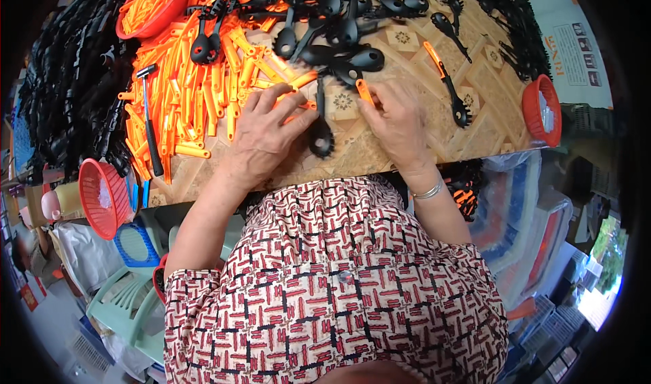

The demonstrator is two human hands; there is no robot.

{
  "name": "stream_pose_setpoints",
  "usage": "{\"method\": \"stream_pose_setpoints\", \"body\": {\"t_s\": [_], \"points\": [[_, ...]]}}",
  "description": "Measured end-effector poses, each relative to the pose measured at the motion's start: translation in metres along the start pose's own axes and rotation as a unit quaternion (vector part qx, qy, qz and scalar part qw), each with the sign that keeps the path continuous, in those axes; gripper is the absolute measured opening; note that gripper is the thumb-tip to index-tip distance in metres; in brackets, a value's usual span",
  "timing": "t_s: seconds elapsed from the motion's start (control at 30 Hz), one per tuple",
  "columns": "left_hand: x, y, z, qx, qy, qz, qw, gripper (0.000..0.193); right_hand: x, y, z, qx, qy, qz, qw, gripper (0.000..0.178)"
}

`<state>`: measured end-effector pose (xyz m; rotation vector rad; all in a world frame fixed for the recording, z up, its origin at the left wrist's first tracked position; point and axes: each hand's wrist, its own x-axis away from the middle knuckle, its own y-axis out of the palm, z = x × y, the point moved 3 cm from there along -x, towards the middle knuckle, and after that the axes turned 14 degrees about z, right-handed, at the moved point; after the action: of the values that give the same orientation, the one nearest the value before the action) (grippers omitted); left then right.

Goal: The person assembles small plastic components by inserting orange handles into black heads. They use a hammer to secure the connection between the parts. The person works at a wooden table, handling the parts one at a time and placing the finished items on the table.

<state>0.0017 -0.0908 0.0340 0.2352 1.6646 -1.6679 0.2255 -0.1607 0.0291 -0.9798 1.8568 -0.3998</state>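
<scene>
Between my hands lies a black pasta server (321,137), its toothed head toward me and its shaft pointing away. My left hand (266,131) is just left of it, fingers bent and closed around an orange plastic handle (308,104) that is partly hidden by the fingers. My right hand (399,121), slightly blurred, pinches another orange handle (365,91) between thumb and fingers, its end sticking up. Farther right, a black pasta server with an orange handle (435,57) fitted lies alone on the patterned table (488,126).
Loose orange handles (193,85) and a hammer (150,119) lie at left. Black utensil heads (349,28) cover the far side, with more piled far left (68,79). Red baskets sit at the far left (152,7), near left (102,201) and right edge (542,109).
</scene>
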Motion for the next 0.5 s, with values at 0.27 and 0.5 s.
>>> {"method": "stream_pose_setpoints", "body": {"t_s": [0.27,0.5], "points": [[-0.018,-0.009,0.005,0.078,-0.113,0.091,0.986,0.040,0.014,0.006,0.025,-0.343,0.349,-0.006,0.872,0.013],[-0.040,0.011,0.017,0.130,-0.155,0.132,0.970,0.056,0.019,0.003,0.020,-0.448,0.456,-0.032,0.768,0.014]]}}
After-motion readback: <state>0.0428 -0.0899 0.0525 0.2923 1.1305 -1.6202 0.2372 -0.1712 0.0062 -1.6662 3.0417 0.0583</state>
